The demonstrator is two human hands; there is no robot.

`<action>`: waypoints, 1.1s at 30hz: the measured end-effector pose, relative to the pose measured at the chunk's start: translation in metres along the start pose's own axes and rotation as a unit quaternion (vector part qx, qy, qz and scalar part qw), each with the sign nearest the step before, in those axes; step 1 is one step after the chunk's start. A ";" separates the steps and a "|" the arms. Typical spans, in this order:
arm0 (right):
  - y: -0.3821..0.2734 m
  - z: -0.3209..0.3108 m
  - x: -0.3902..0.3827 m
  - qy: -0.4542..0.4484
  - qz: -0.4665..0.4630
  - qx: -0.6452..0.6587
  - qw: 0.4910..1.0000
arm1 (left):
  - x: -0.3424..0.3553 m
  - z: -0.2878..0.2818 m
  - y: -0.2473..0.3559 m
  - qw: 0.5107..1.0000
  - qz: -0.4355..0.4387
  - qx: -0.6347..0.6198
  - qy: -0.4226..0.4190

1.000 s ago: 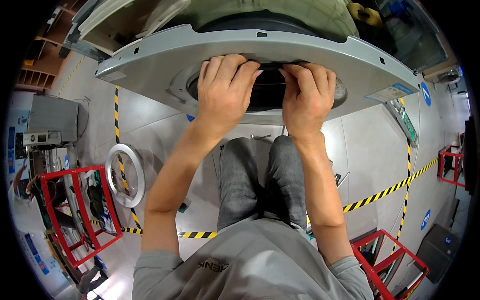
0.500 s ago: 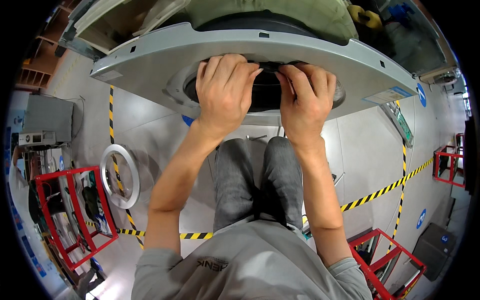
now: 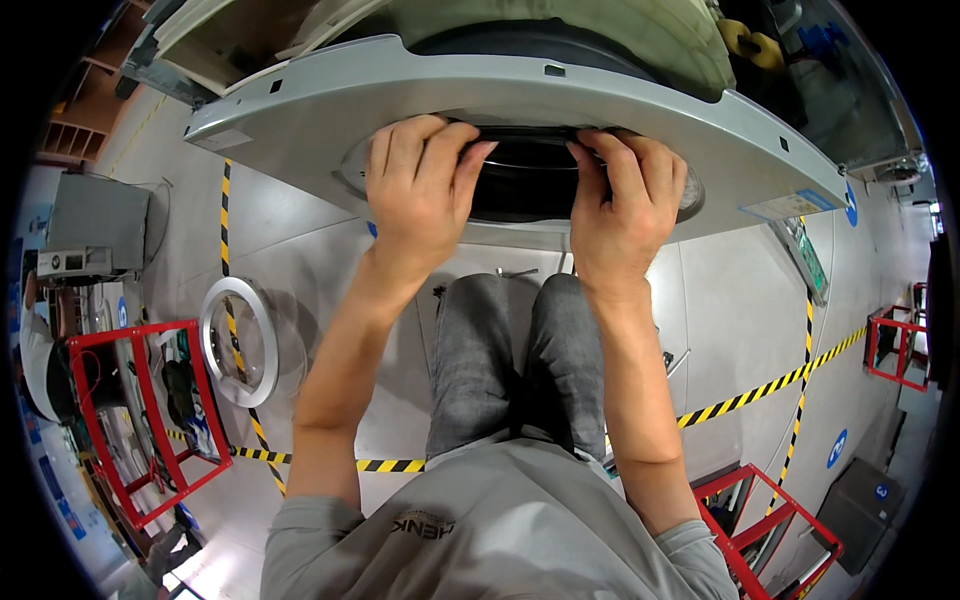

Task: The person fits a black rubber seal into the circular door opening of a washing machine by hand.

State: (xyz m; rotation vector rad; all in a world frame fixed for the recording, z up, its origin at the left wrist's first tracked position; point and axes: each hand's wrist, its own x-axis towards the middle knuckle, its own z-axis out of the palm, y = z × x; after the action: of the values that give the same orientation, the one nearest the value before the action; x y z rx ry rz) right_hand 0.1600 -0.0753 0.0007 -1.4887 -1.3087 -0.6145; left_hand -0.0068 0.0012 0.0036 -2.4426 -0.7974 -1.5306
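- Where the person stands bent over the work, a grey front panel of a washing machine lies flat before them, with a round opening in its middle.
- Far left on the floor, a grey box-shaped unit sits near a red metal rack; the rack holds dark parts too small to make out.
- Just right of the rack, a round white door ring lies on the grey floor, crossed by a yellow and black floor stripe.
- Left forearm reaches straight up from the lower edge; the left hand lies palm down at the near left edge of the opening, fingers curled together over the black rubber seal and gripping it.
- The seal lines the opening and runs between both hands.
- Right forearm rises parallel; the right hand clamps the seal's near right edge, fingers bent over it.
- Below the hands, the person's grey trousers show between the arms.
- Far right, a second red rack stands at the lower edge; its contents are unclear.
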 end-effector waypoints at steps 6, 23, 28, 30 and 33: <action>0.000 -0.002 0.001 -0.009 -0.009 -0.009 1.000 | -0.007 0.004 -0.006 0.999 -0.020 -0.012 0.023; -0.006 -0.008 0.005 -0.033 -0.004 -0.011 0.999 | -0.001 0.013 0.009 0.999 -0.032 -0.010 0.009; -0.006 -0.002 0.003 -0.016 0.003 -0.004 1.000 | -0.002 0.018 0.009 0.999 -0.033 -0.007 0.034; -0.004 -0.001 0.003 -0.010 0.009 0.007 1.000 | 0.000 0.020 0.009 0.998 -0.029 -0.008 0.050; -0.004 -0.001 0.003 -0.013 0.025 0.029 0.999 | 0.001 0.016 0.010 0.998 -0.048 -0.028 0.031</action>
State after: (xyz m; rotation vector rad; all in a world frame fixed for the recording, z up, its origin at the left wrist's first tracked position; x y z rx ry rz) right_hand 0.1578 -0.0752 0.0051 -1.4809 -1.2947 -0.5223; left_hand 0.0113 -0.0008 -0.0015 -2.4149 -0.8856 -1.6745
